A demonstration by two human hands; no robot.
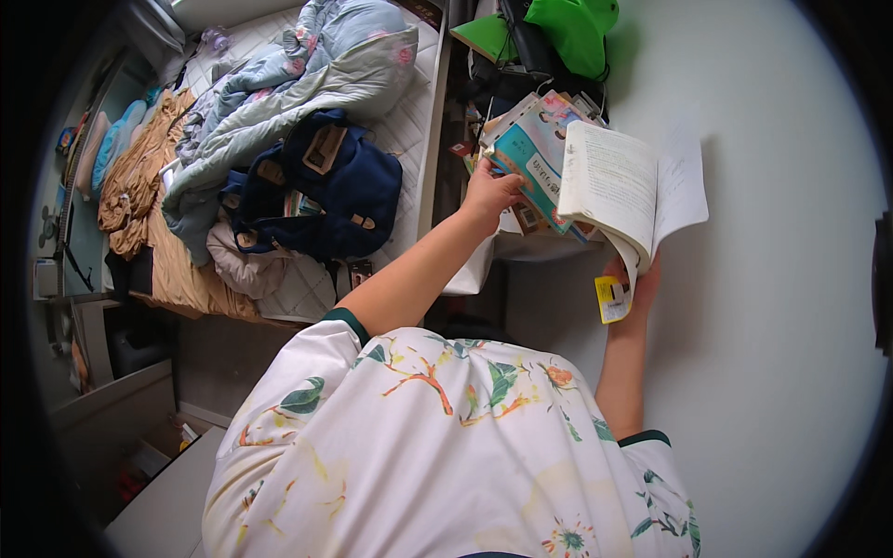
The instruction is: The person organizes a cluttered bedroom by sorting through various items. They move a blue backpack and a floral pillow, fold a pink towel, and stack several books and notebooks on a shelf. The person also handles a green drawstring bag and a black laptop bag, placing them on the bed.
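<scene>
My right hand (645, 279) grips a thick paperback book (607, 174) by its lower end; the book hangs partly open, with pages and a loose-looking leaf fanned out to the right. A yellow-edged piece bearing writing (613, 300) shows at its lower end beside my wrist. My left hand (490, 190) has its fingers on the lower left edge of a textbook with a teal and pink cover (534, 164), which lies on a pile of books and papers. The thick book covers the right part of that textbook.
A navy backpack (356, 188) with books inside lies on the mattress (411, 139) to the left, beside a crumpled floral quilt (349, 70). Green bags (575, 35) and a black item stand behind the book pile. A pale wall (781, 279) rises at the right.
</scene>
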